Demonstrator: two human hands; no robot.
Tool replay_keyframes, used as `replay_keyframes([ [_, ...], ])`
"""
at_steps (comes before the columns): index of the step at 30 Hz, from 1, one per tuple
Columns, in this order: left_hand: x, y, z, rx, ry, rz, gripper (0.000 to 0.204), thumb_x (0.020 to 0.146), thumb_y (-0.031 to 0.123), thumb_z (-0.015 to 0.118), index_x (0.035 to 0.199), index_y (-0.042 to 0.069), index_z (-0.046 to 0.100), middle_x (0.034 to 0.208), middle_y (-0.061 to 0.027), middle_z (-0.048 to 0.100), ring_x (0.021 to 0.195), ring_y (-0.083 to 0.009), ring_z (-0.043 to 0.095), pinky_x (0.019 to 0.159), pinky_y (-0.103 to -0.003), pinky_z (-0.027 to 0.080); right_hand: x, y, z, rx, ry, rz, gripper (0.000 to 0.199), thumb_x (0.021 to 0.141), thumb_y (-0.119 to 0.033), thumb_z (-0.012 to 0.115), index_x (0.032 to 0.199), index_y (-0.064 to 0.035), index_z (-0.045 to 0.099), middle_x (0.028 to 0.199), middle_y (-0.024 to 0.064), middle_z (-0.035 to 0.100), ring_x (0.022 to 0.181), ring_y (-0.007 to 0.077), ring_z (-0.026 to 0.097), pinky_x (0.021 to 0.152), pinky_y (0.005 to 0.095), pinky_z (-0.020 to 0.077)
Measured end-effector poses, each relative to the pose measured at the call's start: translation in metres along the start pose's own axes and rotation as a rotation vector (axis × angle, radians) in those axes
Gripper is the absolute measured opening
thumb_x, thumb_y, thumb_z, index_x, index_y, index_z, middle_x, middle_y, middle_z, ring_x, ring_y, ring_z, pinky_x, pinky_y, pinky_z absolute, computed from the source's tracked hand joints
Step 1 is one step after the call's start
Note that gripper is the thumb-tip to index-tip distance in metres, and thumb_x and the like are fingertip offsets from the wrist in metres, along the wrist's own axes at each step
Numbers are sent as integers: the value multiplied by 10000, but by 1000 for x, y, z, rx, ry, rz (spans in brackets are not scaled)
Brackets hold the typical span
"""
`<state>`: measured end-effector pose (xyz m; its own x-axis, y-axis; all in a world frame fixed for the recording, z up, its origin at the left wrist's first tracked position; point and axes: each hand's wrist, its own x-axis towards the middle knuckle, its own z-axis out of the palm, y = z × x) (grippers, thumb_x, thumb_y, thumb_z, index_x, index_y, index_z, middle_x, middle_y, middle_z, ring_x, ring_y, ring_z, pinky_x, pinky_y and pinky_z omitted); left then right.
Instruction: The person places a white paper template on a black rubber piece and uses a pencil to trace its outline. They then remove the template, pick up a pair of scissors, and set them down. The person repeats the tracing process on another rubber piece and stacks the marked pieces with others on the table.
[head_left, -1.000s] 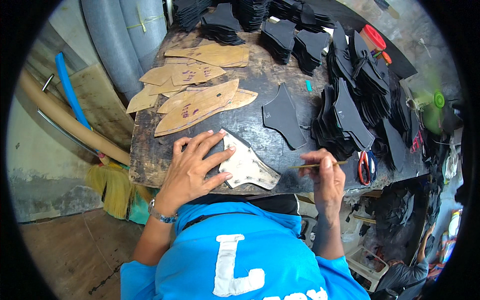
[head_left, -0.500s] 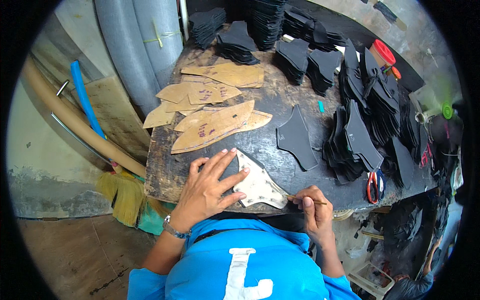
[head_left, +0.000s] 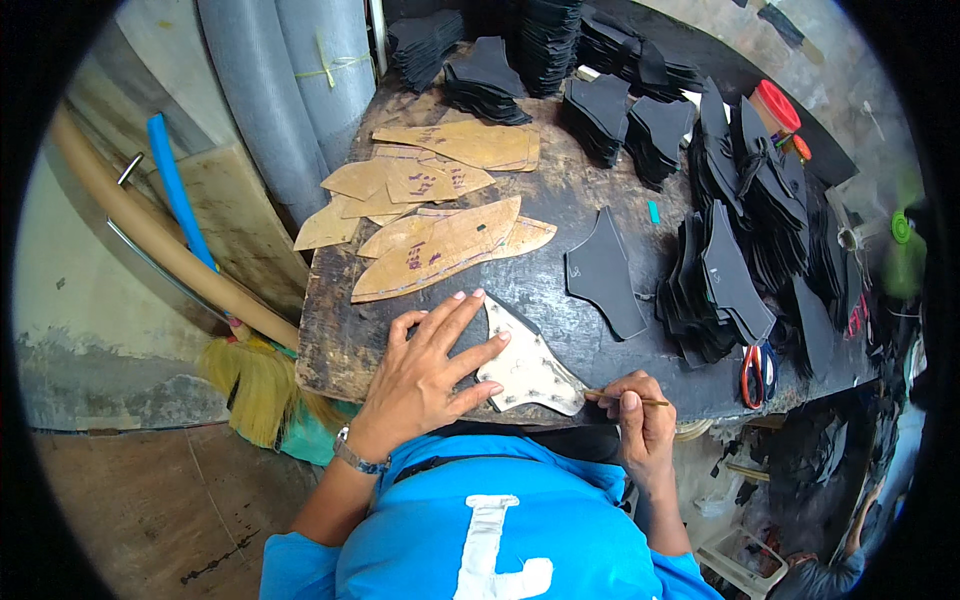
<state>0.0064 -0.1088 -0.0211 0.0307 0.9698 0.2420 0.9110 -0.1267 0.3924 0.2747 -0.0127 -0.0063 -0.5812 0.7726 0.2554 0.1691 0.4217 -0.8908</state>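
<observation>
Dark and scuffed, the wooden workbench (head_left: 340,340) stands beside grey pipes (head_left: 290,90) and a yellow broom (head_left: 255,385) at the left. Tan cardboard patterns (head_left: 440,245) lie fanned across its left half. At the near edge the left hand (head_left: 425,375) presses flat, fingers spread, on a pale template (head_left: 525,365) that lies on dark material. Just right of it, the right hand (head_left: 640,420) is clenched around a thin pencil-like marker (head_left: 625,398), its tip at the template's right end. Further right sit a single black cut piece (head_left: 600,270), stacks of black pieces (head_left: 735,260) and orange-handled scissors (head_left: 752,372).
</observation>
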Motion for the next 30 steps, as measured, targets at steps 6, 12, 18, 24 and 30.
replay_keyframes([
  [6,1,0,-1,8,-4,17,509,860,463,709,1290,192,688,1538,-120,466,1395,-287,438,1085,-470,275,-3,4,5,126,103,67,284,1086,-175,434,969,32,590,855,127,659,692,149,569,664,279,480],
  [12,2,1,-2,49,-31,6,482,910,492,650,1320,238,661,1552,-107,444,1402,-260,426,1095,-468,282,-7,9,5,276,276,129,286,1099,-192,411,1031,33,574,913,116,650,826,162,669,732,265,497],
  [18,3,3,-2,39,-27,-17,505,899,497,660,1333,239,656,1554,-97,446,1400,-264,428,1105,-469,278,-7,13,5,235,267,97,290,1097,-193,419,1022,35,580,923,96,617,835,167,686,718,257,498],
  [24,2,3,-2,-1,-31,-29,522,859,444,719,1323,210,669,1550,-101,453,1409,-295,422,1111,-491,265,-6,15,7,273,269,63,282,1095,-176,421,1002,31,589,905,95,625,793,158,670,681,255,493],
  [30,3,2,-4,-6,-37,-14,546,822,470,743,1297,205,690,1541,-103,465,1405,-290,427,1112,-487,267,-2,9,4,54,121,-45,212,1057,-96,488,931,25,607,842,112,670,675,147,598,633,276,496],
])
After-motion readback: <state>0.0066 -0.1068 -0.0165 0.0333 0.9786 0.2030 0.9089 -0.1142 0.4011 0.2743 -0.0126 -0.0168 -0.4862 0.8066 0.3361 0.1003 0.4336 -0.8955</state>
